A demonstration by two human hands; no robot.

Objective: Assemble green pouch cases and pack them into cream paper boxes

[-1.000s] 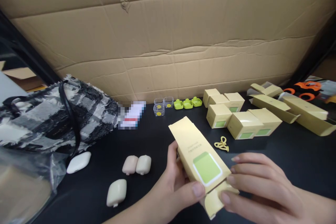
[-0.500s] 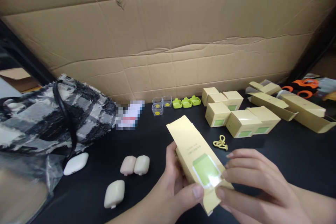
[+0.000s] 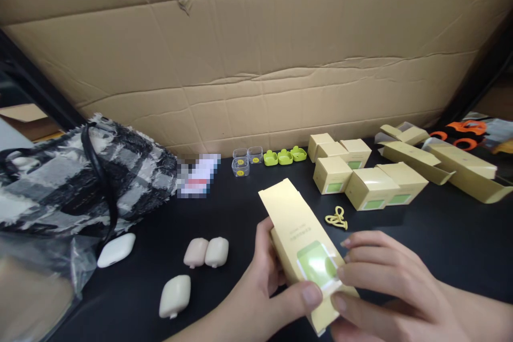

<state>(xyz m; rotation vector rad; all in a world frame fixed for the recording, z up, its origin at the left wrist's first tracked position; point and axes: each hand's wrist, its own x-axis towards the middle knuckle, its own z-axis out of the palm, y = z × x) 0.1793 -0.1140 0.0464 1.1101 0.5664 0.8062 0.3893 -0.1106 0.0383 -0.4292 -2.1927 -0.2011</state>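
Note:
A pale yellow cardboard box with a green picture on its face is tilted between my hands. My left hand is wrapped round its left side, thumb pressed on the front below the picture. The fingers of my right hand touch its lower right end, beside a flap at the bottom. The far end flap stands out from the box. Whatever is inside stays hidden. Just beyond my right hand lies a yellow looped clip.
Several closed yellow boxes stand at back right, with opened boxes beyond. Green trays and clear cups line the cardboard wall. Pale rounded cases lie left, near a plaid bag and a white case.
The held box has shifted slightly right and down along with my left hand. My right fingers stay at its lower end. Nothing else has visibly moved.

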